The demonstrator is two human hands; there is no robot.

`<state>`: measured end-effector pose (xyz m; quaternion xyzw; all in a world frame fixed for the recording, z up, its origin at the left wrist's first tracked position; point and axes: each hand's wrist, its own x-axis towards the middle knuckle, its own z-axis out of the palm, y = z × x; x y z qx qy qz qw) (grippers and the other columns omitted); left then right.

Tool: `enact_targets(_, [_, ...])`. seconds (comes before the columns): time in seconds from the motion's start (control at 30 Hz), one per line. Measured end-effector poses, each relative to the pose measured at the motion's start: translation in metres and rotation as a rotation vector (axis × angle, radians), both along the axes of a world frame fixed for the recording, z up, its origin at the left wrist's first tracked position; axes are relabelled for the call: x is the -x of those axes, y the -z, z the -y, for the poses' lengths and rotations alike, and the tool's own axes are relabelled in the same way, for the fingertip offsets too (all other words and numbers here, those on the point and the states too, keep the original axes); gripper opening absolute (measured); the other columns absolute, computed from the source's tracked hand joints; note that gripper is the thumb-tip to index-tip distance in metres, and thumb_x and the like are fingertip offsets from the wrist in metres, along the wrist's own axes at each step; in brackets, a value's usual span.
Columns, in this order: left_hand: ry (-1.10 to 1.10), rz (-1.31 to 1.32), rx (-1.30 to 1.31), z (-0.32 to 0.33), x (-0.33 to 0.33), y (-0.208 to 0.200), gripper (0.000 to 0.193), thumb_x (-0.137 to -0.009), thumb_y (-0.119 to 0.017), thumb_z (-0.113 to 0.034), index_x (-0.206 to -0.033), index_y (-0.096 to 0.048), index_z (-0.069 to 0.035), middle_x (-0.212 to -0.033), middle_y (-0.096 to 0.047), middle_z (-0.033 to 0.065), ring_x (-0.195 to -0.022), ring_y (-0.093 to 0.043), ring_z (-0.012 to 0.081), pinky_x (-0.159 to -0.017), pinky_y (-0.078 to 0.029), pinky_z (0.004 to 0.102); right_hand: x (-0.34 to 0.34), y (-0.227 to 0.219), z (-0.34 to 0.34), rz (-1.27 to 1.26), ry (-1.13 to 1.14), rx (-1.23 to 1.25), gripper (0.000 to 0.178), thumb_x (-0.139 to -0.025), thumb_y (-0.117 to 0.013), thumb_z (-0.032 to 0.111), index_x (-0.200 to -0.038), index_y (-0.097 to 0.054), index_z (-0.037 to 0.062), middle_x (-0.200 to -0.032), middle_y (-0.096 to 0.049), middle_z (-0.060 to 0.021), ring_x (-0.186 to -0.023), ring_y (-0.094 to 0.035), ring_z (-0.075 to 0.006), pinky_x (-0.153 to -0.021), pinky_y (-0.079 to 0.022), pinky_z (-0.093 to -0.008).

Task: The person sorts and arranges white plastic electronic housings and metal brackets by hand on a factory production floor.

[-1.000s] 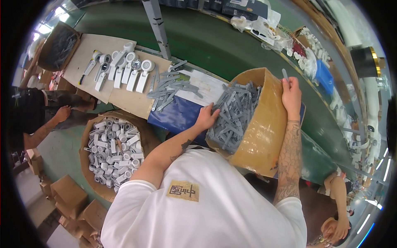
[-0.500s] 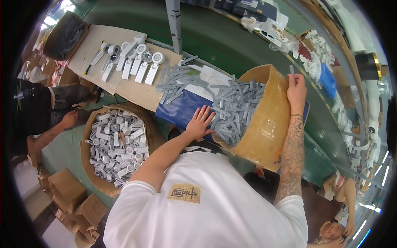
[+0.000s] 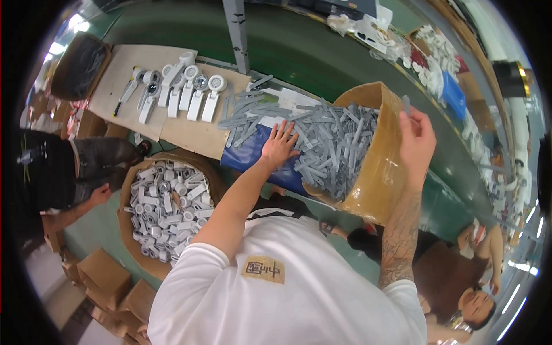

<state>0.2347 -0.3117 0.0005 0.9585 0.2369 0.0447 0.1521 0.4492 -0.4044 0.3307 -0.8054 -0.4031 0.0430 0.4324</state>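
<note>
A brown cardboard box (image 3: 374, 187), covered in clear tape, lies tipped on its side on the bench with its mouth to the left. Many flat grey plastic strips (image 3: 336, 146) spill from it in a heap. My left hand (image 3: 280, 145) rests with fingers spread on the blue sheet (image 3: 244, 152), at the heap's left edge. Beyond the box's right side, my right hand (image 3: 417, 135) has its fingers closed. One grey plastic strip (image 3: 406, 103) sticks up from its fingertips.
Several white handheld fans (image 3: 195, 100) lie in a row on a cardboard sheet (image 3: 123, 63). A round-sided carton (image 3: 132, 247) of white fan parts (image 3: 167, 207) stands on the floor at left. A metal post (image 3: 236, 34) rises behind the bench. People are at left and lower right.
The strips now spread further over the bench, and the box looks slightly shifted. My left hand has moved a little farther from me; my right hand has shifted slightly right and nearer.
</note>
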Motion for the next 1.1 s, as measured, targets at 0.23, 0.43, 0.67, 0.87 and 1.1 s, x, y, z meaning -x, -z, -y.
enact_targets(0.23, [0.054,0.024,0.063,-0.037,0.016,-0.018,0.057,-0.089,-0.053,-0.048,-0.130,-0.049,-0.010,-0.150,-0.028,0.0179,-0.142,-0.016,0.0342,-0.115,-0.013,0.0496,0.154,0.058,0.000,-0.235,-0.222,0.116,0.014,-0.081,-0.069,0.011,-0.091,-0.063,0.0027,-0.092,-0.065,-0.0074,-0.080,-0.061,-0.0193,-0.068,-0.048,-0.0294])
enact_targets(0.43, [-0.053,0.201,0.102,-0.088,0.063,-0.022,0.051,-0.084,-0.061,-0.031,-0.125,-0.050,-0.004,-0.140,-0.039,0.0204,-0.131,-0.034,0.0371,-0.109,-0.026,0.0503,0.176,0.260,0.026,-0.151,-0.125,0.510,0.012,-0.079,-0.068,0.011,-0.088,-0.062,0.0055,-0.094,-0.062,-0.0109,-0.087,-0.059,-0.0287,-0.072,-0.048,-0.0366])
enact_targets(0.67, [-0.216,-0.074,0.029,-0.174,0.028,-0.016,0.076,-0.082,-0.062,-0.044,-0.142,-0.034,-0.006,-0.149,-0.024,0.0246,-0.138,-0.020,0.0428,-0.113,-0.016,0.0512,0.177,0.292,0.009,0.172,-0.189,0.580,0.011,-0.083,-0.058,0.012,-0.091,-0.060,0.0055,-0.099,-0.052,-0.0102,-0.099,-0.049,-0.0318,-0.081,-0.046,-0.0420])
enact_targets(0.87, [-0.098,-0.254,0.146,-0.176,0.008,-0.030,0.073,-0.084,-0.054,-0.054,-0.143,-0.037,-0.013,-0.153,-0.017,0.0215,-0.142,-0.010,0.0410,-0.114,-0.011,0.0518,0.163,0.306,-0.034,0.257,-0.179,0.609,0.013,-0.080,-0.062,0.015,-0.090,-0.061,0.0071,-0.099,-0.054,-0.0083,-0.098,-0.052,-0.0296,-0.077,-0.048,-0.0413])
enact_targets(1.1, [0.197,0.009,0.154,-0.148,0.034,-0.023,0.052,-0.086,-0.057,-0.035,-0.129,-0.051,-0.007,-0.143,-0.039,0.0193,-0.138,-0.026,0.0355,-0.112,-0.021,0.0517,0.095,0.268,-0.106,0.206,-0.160,0.463,0.017,-0.078,-0.064,0.018,-0.089,-0.061,0.0064,-0.097,-0.058,-0.0117,-0.098,-0.052,-0.0325,-0.079,-0.045,-0.0464])
